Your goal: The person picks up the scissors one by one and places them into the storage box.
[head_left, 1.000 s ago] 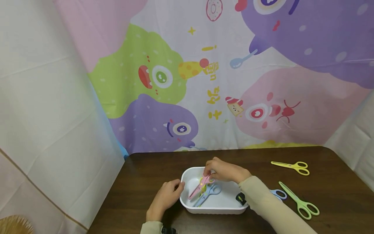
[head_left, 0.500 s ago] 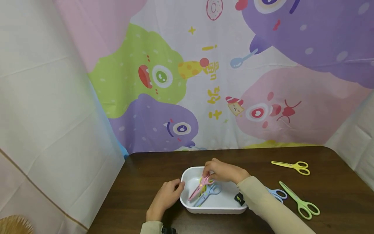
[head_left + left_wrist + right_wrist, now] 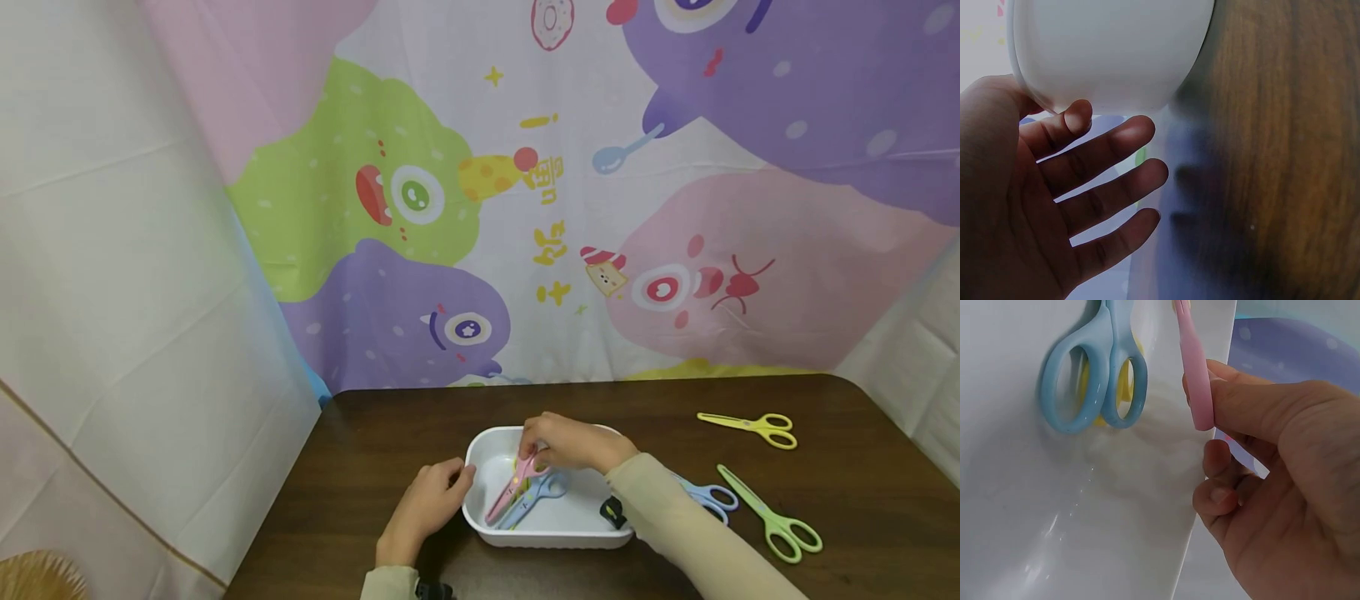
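Note:
A white tray (image 3: pixel 588 510) stands on the table, and my left hand (image 3: pixel 426 503) grips its left rim between thumb and index finger. In the left wrist view the other fingers spread loosely beside the tray's outer wall (image 3: pixel 1110 56). Over the tray, my right hand (image 3: pixel 573 443) pinches pink scissors (image 3: pixel 506 495) by the handle, blades slanting down to the front left. Beside them in the tray lie light blue scissors (image 3: pixel 536 498). Something yellow (image 3: pixel 1125 384) shows beneath the blue handles in the right wrist view, mostly hidden.
To the tray's right on the brown table (image 3: pixel 375 433) lie yellow scissors (image 3: pixel 759 426), green scissors (image 3: pixel 772 518) and more blue scissors (image 3: pixel 701 492), partly covered by the right sleeve (image 3: pixel 675 525). A cartoon-printed cloth (image 3: pixel 555 342) hangs behind the table.
The pink scissors have sunk a little, their tips now lower beside the blue pair. My right hand has shifted slightly left and down; the left hand stays at the rim.

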